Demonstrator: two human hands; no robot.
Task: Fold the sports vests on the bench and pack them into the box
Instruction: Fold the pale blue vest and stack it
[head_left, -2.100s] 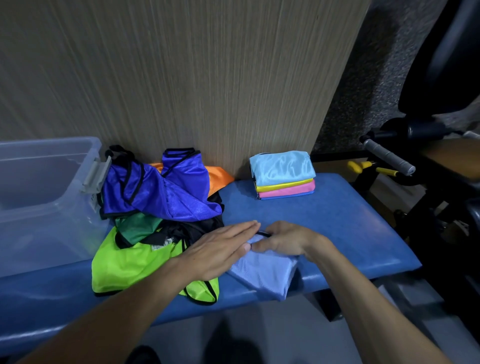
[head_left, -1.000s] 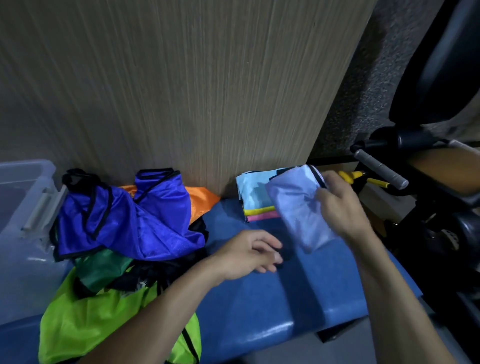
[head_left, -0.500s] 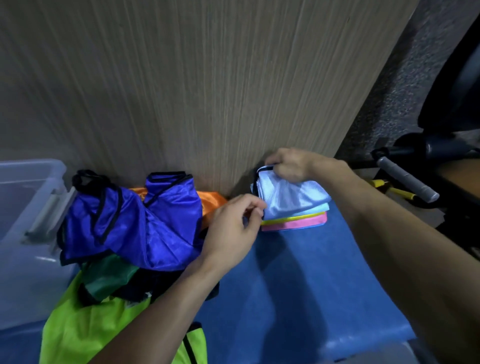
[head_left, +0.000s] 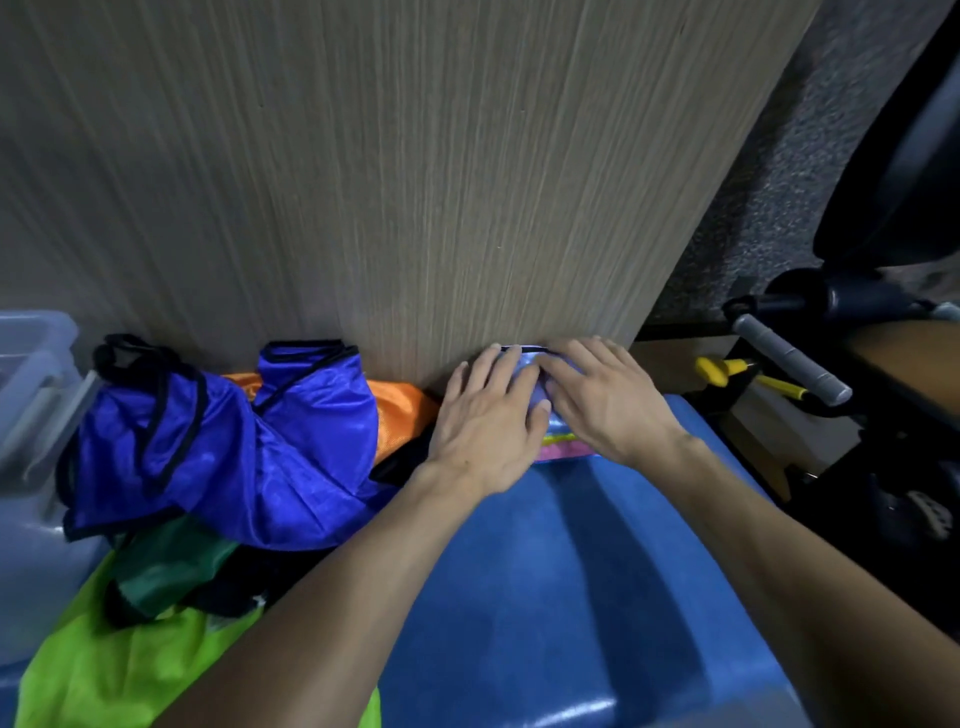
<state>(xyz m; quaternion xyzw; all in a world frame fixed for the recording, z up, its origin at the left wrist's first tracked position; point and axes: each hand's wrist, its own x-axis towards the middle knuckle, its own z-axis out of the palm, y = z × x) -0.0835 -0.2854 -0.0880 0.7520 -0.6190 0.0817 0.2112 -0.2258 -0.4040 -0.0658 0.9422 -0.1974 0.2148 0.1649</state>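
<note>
A folded pale blue vest (head_left: 531, 382) tops a small stack of folded vests (head_left: 563, 448) against the wall at the back of the blue bench (head_left: 550, 582). My left hand (head_left: 488, 421) and my right hand (head_left: 605, 397) lie flat on it with straight fingers, pressing it down and hiding most of the stack. To the left lies a loose heap of unfolded vests: a royal blue one (head_left: 234, 447) on top, an orange one (head_left: 400, 400) behind, a dark green one (head_left: 166, 566) and a lime green one (head_left: 119, 670) in front. The clear plastic box (head_left: 31, 395) stands at the far left.
A wood-grain wall panel (head_left: 389, 182) rises right behind the bench. To the right stands gym equipment with a grey padded handle (head_left: 792, 358) and yellow-handled parts (head_left: 727, 371). Bare blue bench padding stretches in front of the stack.
My right hand carried the folded pale blue vest from the bench front to the stack and set it on top. Both hands now lie flat on it instead of pinching its edges.
</note>
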